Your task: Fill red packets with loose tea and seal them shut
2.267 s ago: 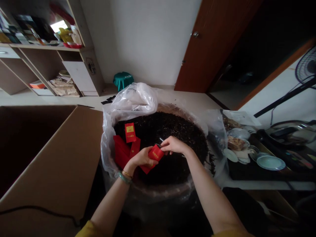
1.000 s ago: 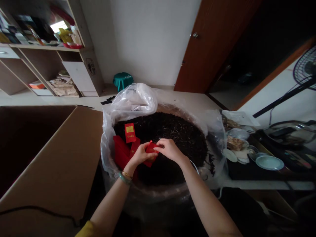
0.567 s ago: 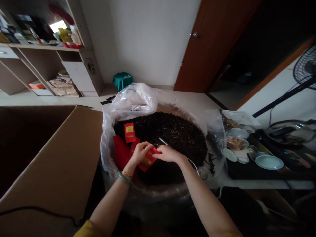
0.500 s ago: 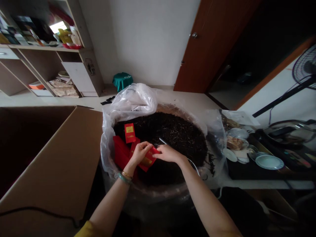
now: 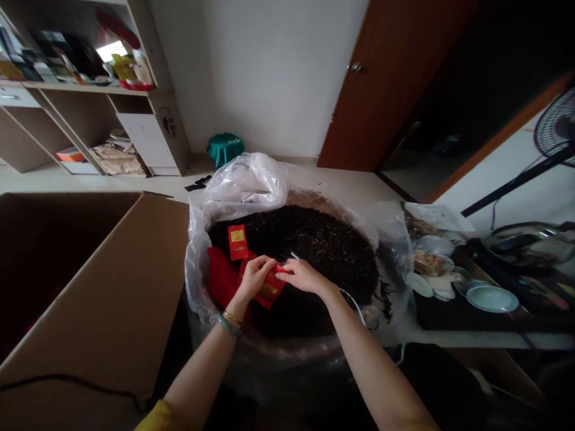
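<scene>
A big round tub lined with a clear plastic bag [image 5: 233,185] holds a heap of dark loose tea leaves [image 5: 323,245]. My left hand [image 5: 252,276] grips a small red packet [image 5: 269,290] with gold print, over the near left of the heap. At the packet's top edge my right hand [image 5: 303,276] pinches it, and a thin silvery tool [image 5: 295,256] pokes out past the fingers. More red packets [image 5: 222,278] lie stacked at the tub's left side, one [image 5: 236,242] standing upright on the leaves.
An open cardboard box [image 5: 90,287] fills the left. A table on the right carries plates and bowls [image 5: 492,297], a tray and a fan [image 5: 557,126]. Shelves [image 5: 90,96] stand at the back left, a brown door [image 5: 381,78] behind, a green stool [image 5: 225,146] by the wall.
Both hands brought the red packet lower and flatter over the leaves; my right hand slid from beside it to pinching its top edge. The camera tipped slightly.
</scene>
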`<state>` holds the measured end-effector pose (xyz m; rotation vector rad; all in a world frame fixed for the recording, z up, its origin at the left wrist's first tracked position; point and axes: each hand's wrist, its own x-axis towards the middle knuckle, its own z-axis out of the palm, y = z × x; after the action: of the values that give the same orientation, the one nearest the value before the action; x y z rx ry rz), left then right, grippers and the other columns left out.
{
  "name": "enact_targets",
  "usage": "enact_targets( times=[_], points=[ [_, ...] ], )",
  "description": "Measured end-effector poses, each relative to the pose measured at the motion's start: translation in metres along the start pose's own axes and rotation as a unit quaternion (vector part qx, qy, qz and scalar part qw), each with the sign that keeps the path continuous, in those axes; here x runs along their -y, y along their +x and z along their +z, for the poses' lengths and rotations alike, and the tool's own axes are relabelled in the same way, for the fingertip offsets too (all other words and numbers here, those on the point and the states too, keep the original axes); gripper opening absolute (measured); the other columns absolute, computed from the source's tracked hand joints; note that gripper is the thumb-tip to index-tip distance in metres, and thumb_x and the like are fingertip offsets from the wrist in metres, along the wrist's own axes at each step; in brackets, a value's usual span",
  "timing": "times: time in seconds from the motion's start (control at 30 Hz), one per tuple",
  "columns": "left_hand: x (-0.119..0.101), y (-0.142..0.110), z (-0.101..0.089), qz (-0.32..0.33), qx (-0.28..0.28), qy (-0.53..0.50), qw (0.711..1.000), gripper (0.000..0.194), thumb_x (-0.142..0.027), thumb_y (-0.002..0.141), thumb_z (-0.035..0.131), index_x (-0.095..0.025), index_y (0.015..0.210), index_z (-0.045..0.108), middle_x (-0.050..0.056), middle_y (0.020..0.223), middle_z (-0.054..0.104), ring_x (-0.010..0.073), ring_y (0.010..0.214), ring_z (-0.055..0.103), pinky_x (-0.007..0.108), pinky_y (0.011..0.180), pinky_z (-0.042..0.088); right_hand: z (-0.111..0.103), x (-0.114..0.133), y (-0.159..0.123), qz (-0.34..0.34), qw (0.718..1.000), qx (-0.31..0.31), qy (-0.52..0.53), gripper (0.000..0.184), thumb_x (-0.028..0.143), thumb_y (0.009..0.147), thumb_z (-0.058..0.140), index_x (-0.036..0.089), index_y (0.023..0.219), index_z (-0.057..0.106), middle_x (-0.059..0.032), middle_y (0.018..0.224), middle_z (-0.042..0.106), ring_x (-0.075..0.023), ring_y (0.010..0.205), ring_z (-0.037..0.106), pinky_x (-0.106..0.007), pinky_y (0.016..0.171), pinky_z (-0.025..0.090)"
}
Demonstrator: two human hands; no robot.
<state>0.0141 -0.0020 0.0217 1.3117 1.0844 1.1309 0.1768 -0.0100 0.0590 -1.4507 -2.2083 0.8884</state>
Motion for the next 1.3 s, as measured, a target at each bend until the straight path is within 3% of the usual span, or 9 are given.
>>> enact_targets(
  times=[0.1,0.2,0.5,0.6,0.73,1.0,1.07,1.17,1.3],
  points=[
    [0.001,0.000,-0.001,0.001,-0.024,-0.009,1.000,0.038,-0.052,0.072,0.062,-0.015,0.064,0.059,-0.003,0.057,0.053,0.0091,0.055,0.044,0.020,0.053,0.035,0.000,-0.001,-0.002,-0.020,0.994,-0.099,0.029,0.007,0.024,0.077,0.067,0.019,0.075,0.071,-0.0012,0.077,0.063,-0.0132,0.069,0.057,-0.024,0.067,0.043],
    [0.004,0.000,-0.001,-0.010,-0.036,-0.036,0.999,0.039,-0.053,0.071,0.063,-0.014,0.064,0.058,-0.004,0.057,0.051,0.0084,0.054,0.043,0.020,0.051,0.034,0.002,-0.001,-0.001,-0.010,0.984,-0.169,0.052,0.007,0.023,0.077,0.066,0.020,0.081,0.072,-0.0026,0.080,0.067,-0.0145,0.070,0.060,-0.026,0.069,0.046],
    [0.005,0.000,-0.001,-0.021,-0.024,-0.039,0.999,0.040,-0.053,0.071,0.063,-0.014,0.069,0.063,-0.002,0.062,0.058,0.0096,0.057,0.049,0.020,0.053,0.037,0.003,0.000,0.002,-0.009,0.993,-0.115,0.030,0.011,0.024,0.077,0.067,0.018,0.069,0.069,-0.0024,0.072,0.067,-0.0141,0.066,0.058,-0.025,0.066,0.044],
    [0.001,-0.002,-0.001,-0.062,0.027,-0.101,0.993,0.043,-0.050,0.065,0.072,-0.014,0.086,0.065,0.001,0.076,0.067,0.0124,0.066,0.058,0.022,0.062,0.044,0.004,0.000,0.002,0.005,0.986,-0.148,0.077,0.007,0.023,0.076,0.066,0.018,0.076,0.070,-0.0031,0.077,0.069,-0.0150,0.069,0.061,-0.026,0.068,0.046],
    [-0.005,-0.005,0.000,-0.135,0.134,-0.132,0.973,0.051,-0.036,0.050,0.086,-0.011,0.090,0.066,0.003,0.077,0.071,0.0152,0.068,0.063,0.027,0.068,0.049,0.004,-0.003,0.002,0.042,0.977,-0.162,0.131,0.023,0.025,0.074,0.066,0.019,0.096,0.069,0.0018,0.067,0.065,-0.0137,0.063,0.059,-0.025,0.067,0.048],
    [-0.001,-0.009,-0.001,-0.223,0.199,-0.195,0.934,0.052,-0.034,0.052,0.086,-0.008,0.093,0.067,0.012,0.083,0.074,0.0225,0.071,0.070,0.034,0.072,0.054,0.010,-0.016,0.006,0.018,0.953,-0.212,0.216,0.030,0.031,0.080,0.060,0.018,0.105,0.065,-0.0011,0.073,0.069,-0.0159,0.068,0.063,-0.026,0.069,0.049],
    [0.000,-0.008,-0.001,-0.224,0.178,-0.211,0.935,0.052,-0.036,0.052,0.086,-0.008,0.093,0.067,0.014,0.086,0.074,0.0240,0.070,0.070,0.034,0.069,0.055,0.010,-0.026,0.005,0.023,0.957,-0.228,0.177,0.029,0.030,0.087,0.049,0.019,0.110,0.063,-0.0039,0.083,0.071,-0.0176,0.077,0.065,-0.029,0.074,0.049],
    [0.000,-0.006,-0.003,-0.211,0.143,-0.230,0.939,0.051,-0.035,0.052,0.086,-0.008,0.091,0.068,0.015,0.091,0.073,0.0236,0.069,0.071,0.032,0.067,0.055,0.014,-0.044,-0.001,0.080,0.967,-0.240,-0.017,0.031,0.021,0.088,0.048,0.018,0.115,0.061,-0.0091,0.099,0.070,-0.0222,0.095,0.061,-0.034,0.085,0.046],
    [-0.003,-0.006,-0.003,-0.217,0.142,-0.237,0.936,0.049,-0.034,0.051,0.087,-0.007,0.089,0.069,0.014,0.089,0.073,0.0225,0.067,0.070,0.031,0.065,0.056,0.028,-0.058,-0.007,0.157,0.941,-0.142,-0.263,0.060,0.019,0.074,0.068,0.016,0.131,0.049,-0.0152,0.116,0.061,-0.0303,0.103,0.055,-0.039,0.083,0.045]
  ],
)
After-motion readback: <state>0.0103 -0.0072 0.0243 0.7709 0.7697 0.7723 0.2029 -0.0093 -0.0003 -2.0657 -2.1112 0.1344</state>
